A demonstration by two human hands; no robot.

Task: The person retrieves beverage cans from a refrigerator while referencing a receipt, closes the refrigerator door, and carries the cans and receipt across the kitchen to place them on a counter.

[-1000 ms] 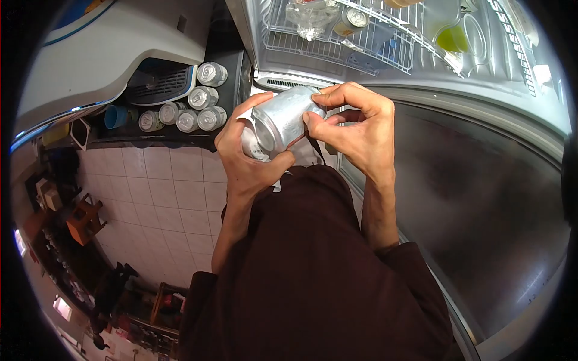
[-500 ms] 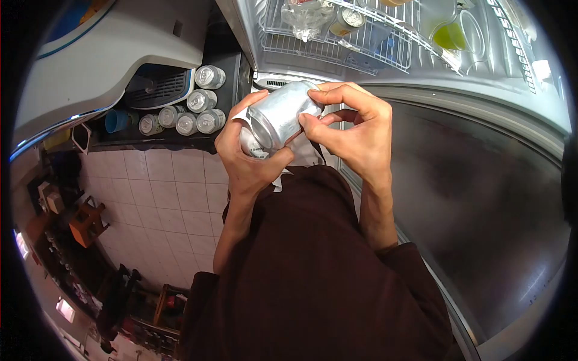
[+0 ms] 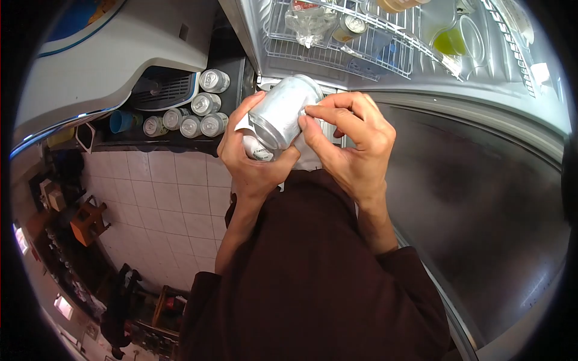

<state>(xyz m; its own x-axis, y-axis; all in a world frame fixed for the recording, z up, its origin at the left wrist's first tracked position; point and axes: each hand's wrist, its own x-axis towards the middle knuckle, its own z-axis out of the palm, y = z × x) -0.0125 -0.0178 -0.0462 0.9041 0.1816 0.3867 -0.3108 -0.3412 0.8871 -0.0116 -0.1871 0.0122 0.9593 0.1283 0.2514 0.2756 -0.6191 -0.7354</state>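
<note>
A plain silver can (image 3: 286, 111) is tilted in front of my chest. My left hand (image 3: 241, 150) is wrapped round its lower left end, with the thumb underneath. Between that palm and the can sits a crumpled white label (image 3: 257, 149) with small dark print. My right hand (image 3: 355, 138) is at the can's right side, thumb and index fingertip pinched close to the metal. Whatever small thing lies between those fingertips is too small to make out.
Several silver-topped cans (image 3: 206, 103) and a blue cup (image 3: 120, 122) stand on a dark surface at left, beside a large white appliance (image 3: 150, 36). Ahead is an open fridge with wire shelves (image 3: 385, 27) holding another can (image 3: 350, 27). A dark panel (image 3: 469, 198) flanks my right.
The right index finger has come down from the can's upper end to meet the thumb at its side. The can has stayed almost in place in my left hand.
</note>
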